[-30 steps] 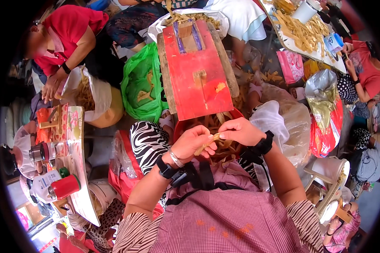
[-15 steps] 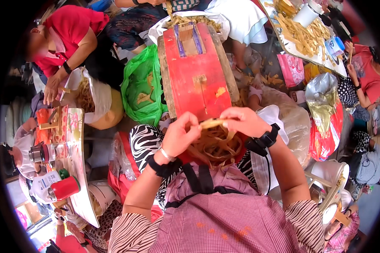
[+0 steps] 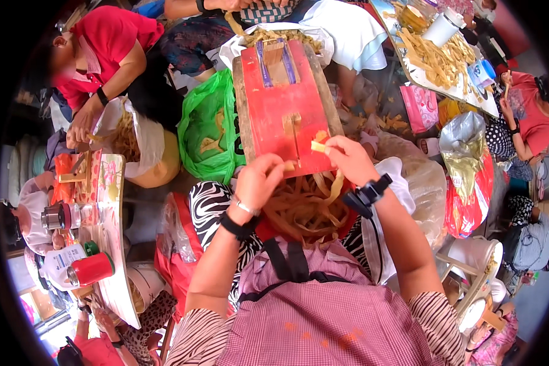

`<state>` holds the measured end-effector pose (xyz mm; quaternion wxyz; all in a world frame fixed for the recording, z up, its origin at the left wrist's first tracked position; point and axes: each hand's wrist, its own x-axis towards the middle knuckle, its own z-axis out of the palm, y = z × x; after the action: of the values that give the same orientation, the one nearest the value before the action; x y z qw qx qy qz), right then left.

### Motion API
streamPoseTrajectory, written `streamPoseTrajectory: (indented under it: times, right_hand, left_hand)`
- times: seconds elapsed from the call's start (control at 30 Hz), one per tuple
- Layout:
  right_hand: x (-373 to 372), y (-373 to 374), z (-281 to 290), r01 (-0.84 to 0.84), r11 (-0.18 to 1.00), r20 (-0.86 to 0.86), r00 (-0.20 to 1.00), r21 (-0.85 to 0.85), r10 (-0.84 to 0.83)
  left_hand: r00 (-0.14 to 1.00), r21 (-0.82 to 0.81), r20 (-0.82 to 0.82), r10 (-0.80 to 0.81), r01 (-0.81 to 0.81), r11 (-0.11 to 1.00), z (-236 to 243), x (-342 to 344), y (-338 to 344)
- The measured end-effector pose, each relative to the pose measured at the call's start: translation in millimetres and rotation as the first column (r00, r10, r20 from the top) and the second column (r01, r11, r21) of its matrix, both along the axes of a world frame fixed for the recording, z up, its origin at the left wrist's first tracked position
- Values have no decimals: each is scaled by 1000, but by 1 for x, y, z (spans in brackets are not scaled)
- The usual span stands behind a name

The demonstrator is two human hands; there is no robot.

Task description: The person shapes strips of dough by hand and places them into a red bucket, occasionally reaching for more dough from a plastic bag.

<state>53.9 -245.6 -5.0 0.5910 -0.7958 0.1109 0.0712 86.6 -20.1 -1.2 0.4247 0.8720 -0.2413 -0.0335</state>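
Note:
My left hand [image 3: 259,183] is closed at the front edge of a red-topped wooden bench [image 3: 280,137], with a small yellowish piece [image 3: 289,165] pinched at its fingertips. My right hand [image 3: 352,161] grips a pale yellow strip [image 3: 318,146] between thumb and fingers above the bench's right front part. A length of strip hangs below that hand toward the heap. Many long, curling yellow-brown strips [image 3: 305,207] fill a red container in my lap. On the bench top, a small wooden block [image 3: 292,122] stands by a narrow slot, and an orange-yellow scrap [image 3: 321,135] lies near it.
A green plastic bag [image 3: 207,131] sits left of the bench. Beyond the bench's far end is a white sack of strips [image 3: 314,38]. Side tables hold flasks [image 3: 91,268] and piled strips [image 3: 436,58]. Several people work around me, one in red [image 3: 110,49] at left.
My hands have moved apart. The right one has risen up and right over the bench with the strip; the left has shifted slightly left, holding a small piece.

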Motion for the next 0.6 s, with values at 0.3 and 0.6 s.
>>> streamPoseTrajectory:
  times: [0.3,0.6]
  right_hand:
    - [-59,7,33,-329,743,-300,763,582,573]
    - [-72,3,40,34,464,-194,934,885,301]
  left_hand:
    - [990,-217,-113,-87,61,974,27,-46,6]
    - [971,-222,-138,-195,162,961,19,-88,8]
